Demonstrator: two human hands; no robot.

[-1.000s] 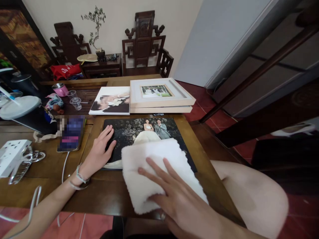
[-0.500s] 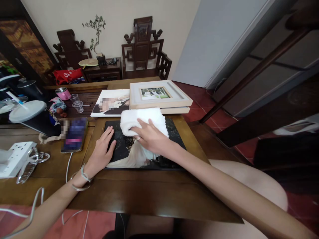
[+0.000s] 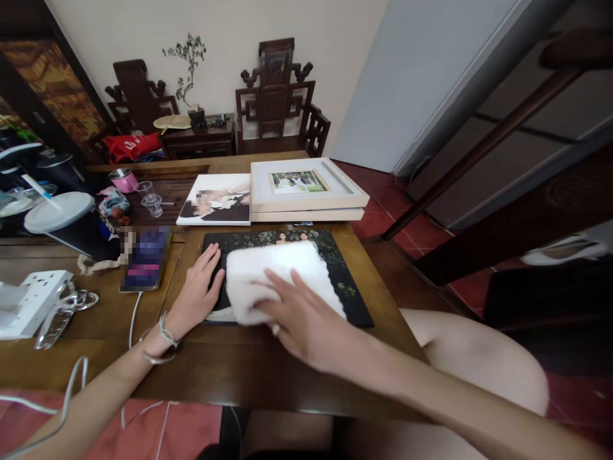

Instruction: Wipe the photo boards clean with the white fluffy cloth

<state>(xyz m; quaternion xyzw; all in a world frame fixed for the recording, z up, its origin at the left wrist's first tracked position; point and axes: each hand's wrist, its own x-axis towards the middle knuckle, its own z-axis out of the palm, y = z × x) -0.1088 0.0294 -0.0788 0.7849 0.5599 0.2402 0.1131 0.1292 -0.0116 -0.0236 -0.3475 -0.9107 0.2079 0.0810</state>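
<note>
A white cloth (image 3: 282,268) is held by the right hand (image 3: 306,322) on a dark photo print (image 3: 357,306), much of which is covered by it. The right fingers are fanned over the cloth's top, and its near edge is gathered under the lowest of them — how the thumb grips is not clearly shown through the blur. At nine o'clock from the cloth, the print's edge is touched by the left hand (image 3: 198,291), its fingers laid out straight and nothing grasped.

The print is laid on a wooden table (image 3: 230,367). Toward twelve o'clock, a pale picture frame (image 3: 352,185) is stacked on another; at eleven, beside them, a white-edged picture (image 3: 215,198) is set. Near nine o'clock, past the left hand, a phone (image 3: 146,259) is seen — farther out, a power strip (image 3: 36,300) and a clear hair clip (image 3: 62,316).
</note>
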